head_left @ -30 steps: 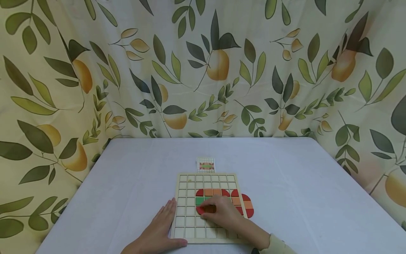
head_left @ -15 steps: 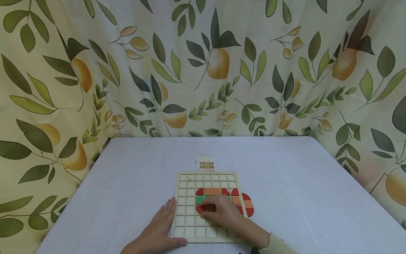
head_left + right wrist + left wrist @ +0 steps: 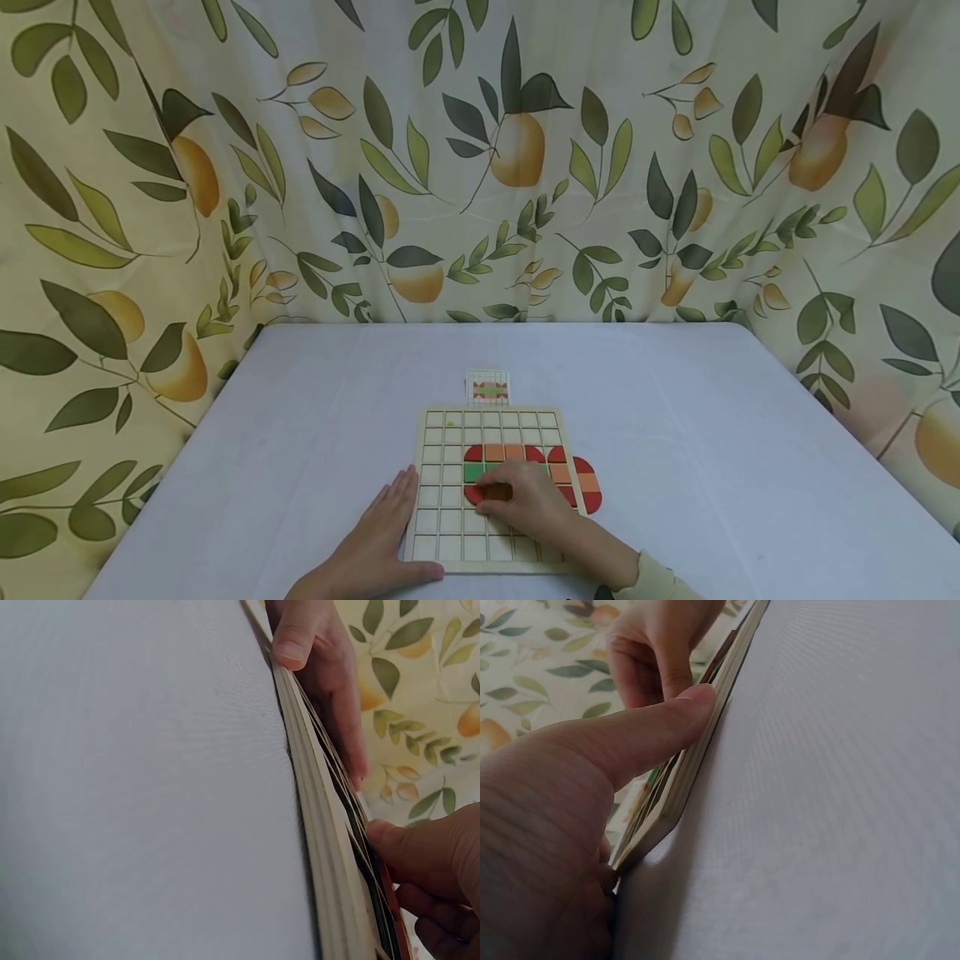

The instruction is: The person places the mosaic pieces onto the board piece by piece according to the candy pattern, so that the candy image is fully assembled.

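A pale wooden grid board (image 3: 495, 567) lies on the table, and red, orange and green tiles sit in its middle rows. My left hand (image 3: 378, 533) rests along the board's left side, fingers straight, thumb on the front corner. My right hand (image 3: 528, 504) is over the grid, curled, its thumb and fingertips pinching at a red round-cornered tile (image 3: 472, 495). Just above that tile lies a green tile (image 3: 473, 472); the right hand hides part of that row. In the left wrist view the left thumb (image 3: 697, 701) presses the board's edge.
Behind the board stands a small pattern card (image 3: 489, 390) on the white-covered table (image 3: 300, 417). Red and orange tiles (image 3: 588, 485) lie along and past the board's right rim. A curtain (image 3: 450, 167) with leaf and fruit print closes off the back and sides.
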{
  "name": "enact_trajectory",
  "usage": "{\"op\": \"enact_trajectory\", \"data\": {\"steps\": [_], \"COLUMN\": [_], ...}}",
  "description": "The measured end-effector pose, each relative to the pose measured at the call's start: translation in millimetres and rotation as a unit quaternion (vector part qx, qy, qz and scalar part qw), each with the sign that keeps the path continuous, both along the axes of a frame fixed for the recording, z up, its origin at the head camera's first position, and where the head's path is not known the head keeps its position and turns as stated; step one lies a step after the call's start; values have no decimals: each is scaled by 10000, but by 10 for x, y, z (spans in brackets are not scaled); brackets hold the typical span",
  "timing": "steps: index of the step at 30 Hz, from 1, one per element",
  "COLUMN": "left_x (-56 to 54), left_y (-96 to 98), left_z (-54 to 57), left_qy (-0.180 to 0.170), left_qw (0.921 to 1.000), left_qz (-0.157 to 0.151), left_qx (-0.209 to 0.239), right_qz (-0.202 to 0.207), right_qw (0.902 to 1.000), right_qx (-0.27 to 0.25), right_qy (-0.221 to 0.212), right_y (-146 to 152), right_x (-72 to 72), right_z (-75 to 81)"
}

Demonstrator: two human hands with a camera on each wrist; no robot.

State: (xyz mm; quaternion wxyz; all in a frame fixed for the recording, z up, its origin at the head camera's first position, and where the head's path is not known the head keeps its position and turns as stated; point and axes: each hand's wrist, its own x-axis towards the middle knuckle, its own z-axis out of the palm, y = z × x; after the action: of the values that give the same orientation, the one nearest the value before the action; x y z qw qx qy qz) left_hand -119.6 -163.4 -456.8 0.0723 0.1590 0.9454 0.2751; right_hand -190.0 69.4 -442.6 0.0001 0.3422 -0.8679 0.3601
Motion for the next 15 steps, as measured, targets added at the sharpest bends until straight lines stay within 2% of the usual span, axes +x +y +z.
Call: {"op": "enact_trajectory", "data": {"steps": [4,15], "left_x": [-2,-3], "left_y": [-5,5], "left_z": [7,-1], "left_qy": [75,-55], "left_qw": [9999,10000], "left_qz": [-50,16], "left_qx": [43,54], "right_qz": [-29,5], "right_qw": [10000,10000], "right_qx": [-11,-13], "right_qy": [17,97], "right_y": [-3,0], "right_x": [7,14], "right_z": [5,7]}}
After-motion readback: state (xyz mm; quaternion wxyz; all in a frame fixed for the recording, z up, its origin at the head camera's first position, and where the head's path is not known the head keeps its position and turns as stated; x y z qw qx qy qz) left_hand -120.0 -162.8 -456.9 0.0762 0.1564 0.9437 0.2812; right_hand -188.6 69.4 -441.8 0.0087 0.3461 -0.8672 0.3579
